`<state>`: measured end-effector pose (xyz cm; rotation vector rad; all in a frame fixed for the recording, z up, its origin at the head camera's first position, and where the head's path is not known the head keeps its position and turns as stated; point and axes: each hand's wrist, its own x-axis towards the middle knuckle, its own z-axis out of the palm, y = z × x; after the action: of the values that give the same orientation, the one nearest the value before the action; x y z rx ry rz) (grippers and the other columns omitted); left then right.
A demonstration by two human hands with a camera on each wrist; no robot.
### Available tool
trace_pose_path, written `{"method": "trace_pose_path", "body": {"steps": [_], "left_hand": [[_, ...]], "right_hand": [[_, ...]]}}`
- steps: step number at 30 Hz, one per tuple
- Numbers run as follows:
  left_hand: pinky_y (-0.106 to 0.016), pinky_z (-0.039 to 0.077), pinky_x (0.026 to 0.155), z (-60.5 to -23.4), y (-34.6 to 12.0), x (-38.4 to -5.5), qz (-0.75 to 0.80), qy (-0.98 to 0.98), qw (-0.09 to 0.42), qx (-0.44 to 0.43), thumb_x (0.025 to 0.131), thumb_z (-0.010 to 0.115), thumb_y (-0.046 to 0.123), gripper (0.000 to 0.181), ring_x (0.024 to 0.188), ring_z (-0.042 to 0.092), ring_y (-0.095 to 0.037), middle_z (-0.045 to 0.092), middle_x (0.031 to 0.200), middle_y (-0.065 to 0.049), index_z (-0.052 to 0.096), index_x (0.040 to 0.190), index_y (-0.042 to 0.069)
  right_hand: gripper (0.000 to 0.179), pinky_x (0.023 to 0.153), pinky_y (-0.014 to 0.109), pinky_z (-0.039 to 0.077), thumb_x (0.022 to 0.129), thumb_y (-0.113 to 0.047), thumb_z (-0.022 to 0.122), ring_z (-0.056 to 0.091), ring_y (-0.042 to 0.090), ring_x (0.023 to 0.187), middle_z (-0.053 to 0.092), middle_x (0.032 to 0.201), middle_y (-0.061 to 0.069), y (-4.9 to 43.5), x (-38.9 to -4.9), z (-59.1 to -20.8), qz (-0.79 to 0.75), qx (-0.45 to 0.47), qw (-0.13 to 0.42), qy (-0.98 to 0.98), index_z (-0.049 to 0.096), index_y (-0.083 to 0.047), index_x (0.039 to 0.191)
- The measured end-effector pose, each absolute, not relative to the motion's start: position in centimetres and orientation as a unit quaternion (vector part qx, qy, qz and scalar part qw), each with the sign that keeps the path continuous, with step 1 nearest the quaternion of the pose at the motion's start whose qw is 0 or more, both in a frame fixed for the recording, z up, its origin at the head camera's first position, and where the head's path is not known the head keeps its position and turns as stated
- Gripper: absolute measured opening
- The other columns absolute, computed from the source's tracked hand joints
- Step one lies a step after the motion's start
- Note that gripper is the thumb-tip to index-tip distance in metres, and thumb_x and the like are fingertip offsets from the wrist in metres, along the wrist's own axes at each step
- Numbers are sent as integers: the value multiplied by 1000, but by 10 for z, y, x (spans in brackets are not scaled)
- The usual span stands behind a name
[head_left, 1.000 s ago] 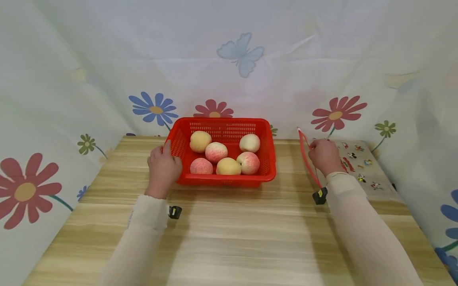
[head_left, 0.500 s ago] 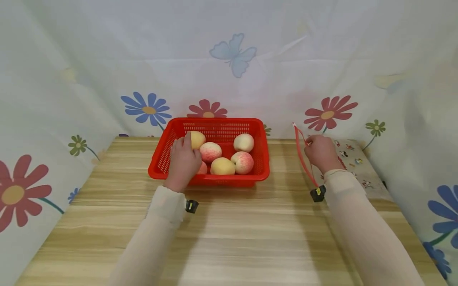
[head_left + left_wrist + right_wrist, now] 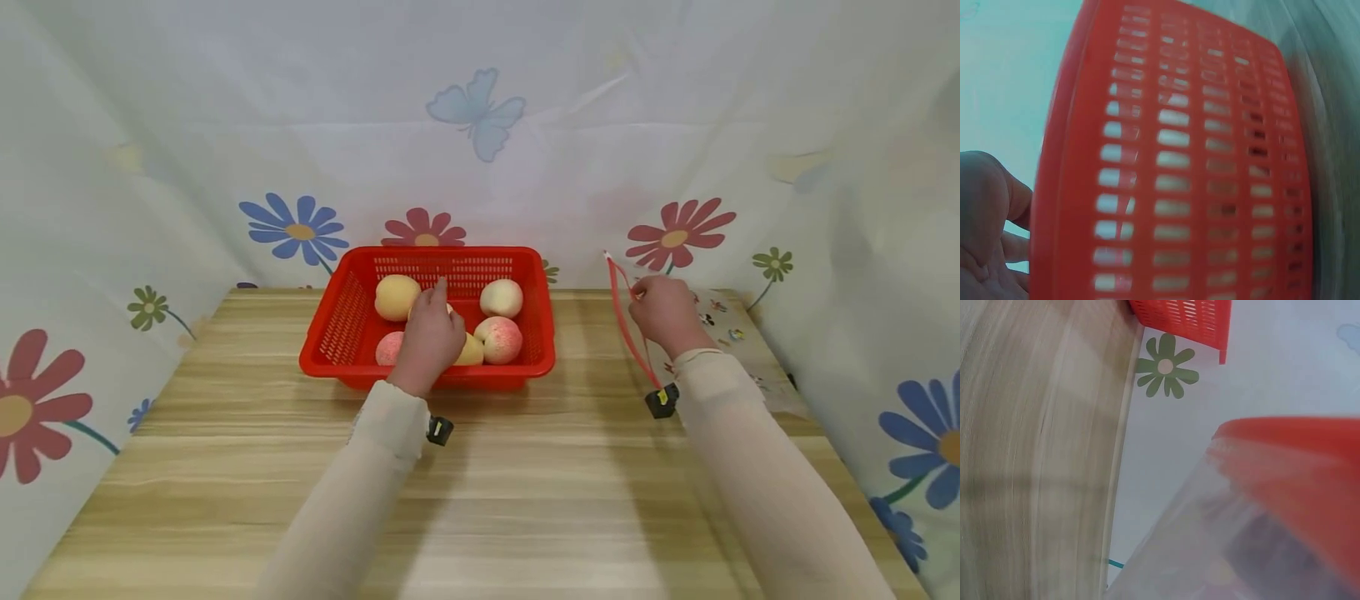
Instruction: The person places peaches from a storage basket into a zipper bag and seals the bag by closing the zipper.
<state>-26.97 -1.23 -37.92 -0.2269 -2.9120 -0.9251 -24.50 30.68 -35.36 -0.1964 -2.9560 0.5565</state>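
In the head view, a red plastic basket holds several peaches: a yellow peach, a pale peach, a pink-and-white peach and others. My left hand reaches over the basket's front rim, above the middle peaches, with relaxed fingers; it mostly covers one pink-and-white peach. Whether the fingertips touch that peach is hidden. In the left wrist view the basket wall blocks the fingertips. On the right, my right hand pinches the red-edged mouth of a clear cartoon-print zip bag, lifting that edge.
The wood-grain table carries the basket at its back, close to a flower-print curtain. A gap of tabletop lies between basket and bag. Small black cameras sit at both wrists.
My left hand has left the basket's left rim and moved right, over the peaches in the middle. My right hand keeps its pinch on the bag; the head view has shifted slightly.
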Motion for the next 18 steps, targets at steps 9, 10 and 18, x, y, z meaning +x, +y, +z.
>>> {"method": "trace_pose_path", "body": {"steps": [9,10,18], "left_hand": [[-47,34,114,-378,18,-264,-304,-944,34,-124,97,47,19,60,139,38,-34,39,150,-19,27,151,3],[-47,34,114,-377,22,-263,-301,-944,38,-130,96,48,19,60,138,39,-34,40,150,-19,28,151,2],[-47,38,111,-377,51,-260,-308,-940,28,-143,94,55,19,64,134,44,-31,42,149,-15,29,151,5]], "right_hand": [[36,55,29,47,87,-11,54,58,25,69,68,98,21,303,-244,-350,196,-74,34,-977,60,6,118],[36,54,28,47,87,-11,54,58,25,69,68,99,21,303,-244,-350,198,-74,32,-977,60,6,119],[37,48,25,44,88,-11,53,56,21,59,68,90,19,302,-239,-348,203,-73,20,-976,58,7,120]]}}
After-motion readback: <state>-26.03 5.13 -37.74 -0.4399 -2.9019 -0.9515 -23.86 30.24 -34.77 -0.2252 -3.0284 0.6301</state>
